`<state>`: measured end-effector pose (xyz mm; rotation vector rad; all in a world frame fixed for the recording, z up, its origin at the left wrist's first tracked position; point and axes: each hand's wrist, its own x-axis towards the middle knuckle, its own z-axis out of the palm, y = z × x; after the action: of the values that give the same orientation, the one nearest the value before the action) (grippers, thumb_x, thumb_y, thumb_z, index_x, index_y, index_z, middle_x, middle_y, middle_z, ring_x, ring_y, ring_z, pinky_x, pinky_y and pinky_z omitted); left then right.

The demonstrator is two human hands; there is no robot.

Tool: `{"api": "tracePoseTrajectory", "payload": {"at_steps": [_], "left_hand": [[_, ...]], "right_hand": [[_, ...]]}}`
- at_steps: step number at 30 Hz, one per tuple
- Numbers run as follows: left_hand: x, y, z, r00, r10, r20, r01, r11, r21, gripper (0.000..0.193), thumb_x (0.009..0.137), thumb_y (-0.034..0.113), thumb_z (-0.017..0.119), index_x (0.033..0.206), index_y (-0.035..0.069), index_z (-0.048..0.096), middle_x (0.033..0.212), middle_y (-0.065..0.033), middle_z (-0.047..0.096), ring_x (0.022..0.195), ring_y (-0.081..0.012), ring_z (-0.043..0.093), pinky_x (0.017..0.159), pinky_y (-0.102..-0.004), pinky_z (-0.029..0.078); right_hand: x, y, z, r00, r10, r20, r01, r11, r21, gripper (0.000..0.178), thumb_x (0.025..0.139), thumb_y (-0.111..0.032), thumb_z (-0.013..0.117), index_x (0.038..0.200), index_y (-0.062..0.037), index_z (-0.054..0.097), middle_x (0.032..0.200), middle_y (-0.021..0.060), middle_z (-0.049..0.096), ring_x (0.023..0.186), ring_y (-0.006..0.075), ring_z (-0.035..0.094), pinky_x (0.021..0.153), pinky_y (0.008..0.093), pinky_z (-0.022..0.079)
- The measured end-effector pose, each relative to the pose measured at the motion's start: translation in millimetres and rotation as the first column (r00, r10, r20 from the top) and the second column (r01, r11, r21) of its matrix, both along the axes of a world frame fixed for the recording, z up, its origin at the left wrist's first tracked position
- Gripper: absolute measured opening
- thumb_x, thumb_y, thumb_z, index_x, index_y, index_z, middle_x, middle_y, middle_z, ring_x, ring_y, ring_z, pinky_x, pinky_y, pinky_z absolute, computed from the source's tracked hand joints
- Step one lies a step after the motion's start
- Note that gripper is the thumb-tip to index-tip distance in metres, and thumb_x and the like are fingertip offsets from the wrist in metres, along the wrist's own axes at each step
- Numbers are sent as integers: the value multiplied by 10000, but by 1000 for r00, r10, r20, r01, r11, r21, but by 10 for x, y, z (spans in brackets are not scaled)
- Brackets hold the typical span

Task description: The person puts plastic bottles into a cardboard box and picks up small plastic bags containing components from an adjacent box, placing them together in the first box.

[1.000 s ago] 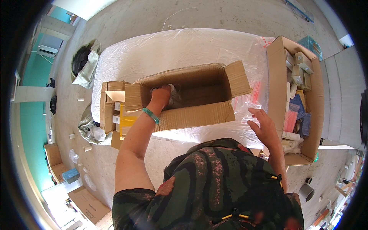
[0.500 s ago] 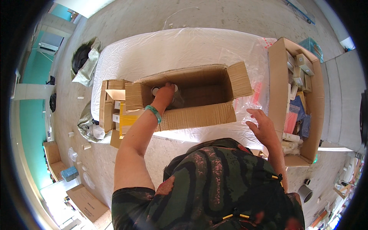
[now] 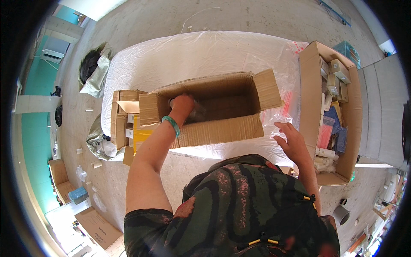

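Note:
My left hand [image 3: 183,106], with a green bangle at its wrist, reaches into the left end of an open cardboard box [image 3: 220,131]. Its fingers curl downward, and what they grip is hidden beneath them. Beside them is a blurred, translucent object [image 3: 198,113], too unclear to name. A pale rounded edge [image 3: 172,103] shows on the hand's other side. Over the right side of the table, my right hand [image 3: 292,143] is empty, its fingers apart, near clear plastic bags with pink-red stripes [image 3: 280,109].
The table wears a white plastic cover [image 3: 188,53]. At right stands a large carton [image 3: 309,103] of small boxes and packets. A smaller carton [image 3: 121,97] and a yellow-taped flap [image 3: 142,133] sit left of the middle box. Woven sacks [image 3: 97,77] stand on the floor at left.
My left hand has shifted slightly down inside the box, and the translucent object beside it has become blurred. My right hand has barely moved.

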<state>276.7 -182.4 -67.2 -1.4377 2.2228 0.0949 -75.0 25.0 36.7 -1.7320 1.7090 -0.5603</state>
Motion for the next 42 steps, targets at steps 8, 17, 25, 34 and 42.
{"api": "tracePoseTrajectory", "payload": {"at_steps": [8,17,25,34,42], "left_hand": [[159,17,-60,932,71,-357,-132,980,-149,379,697,180,686,1042,67,577,927,-170,641,863,-363,637,731,-451,529],[294,30,-126,901,220,-374,-240,971,-6,440,677,190,688,1073,43,566,936,-215,646,879,-363,632,778,-458,511],[224,116,-200,934,265,-241,-252,964,84,667,699,575,642,1124,62,603,1060,-257,607,959,-383,608,848,-442,490],[330,128,-311,946,64,-318,-26,992,120,476,680,264,725,1109,101,598,1121,-245,551,1009,-376,575,836,-440,504],[431,91,-378,971,77,-227,-49,991,126,436,713,248,693,1119,118,601,1153,-179,569,1026,-337,576,841,-434,499]], "right_hand": [[-31,30,-51,1000,-13,-24,14,1000,24,379,817,-163,623,1173,-76,530,1050,165,567,956,353,566,805,406,468],[-2,51,-85,999,11,-46,-8,998,66,371,821,-181,623,1168,-81,535,1047,165,570,953,355,567,807,410,466],[5,57,-73,998,23,-55,-19,997,78,369,823,-179,624,1167,-83,536,1044,162,572,944,352,570,802,408,468],[151,-36,-346,953,-154,262,104,975,196,476,852,-334,619,1180,-1,527,1099,196,599,963,310,601,829,382,468],[509,-518,-513,823,-350,448,221,923,315,725,780,-513,647,1181,75,510,1130,228,594,1038,317,585,883,350,443]]}}
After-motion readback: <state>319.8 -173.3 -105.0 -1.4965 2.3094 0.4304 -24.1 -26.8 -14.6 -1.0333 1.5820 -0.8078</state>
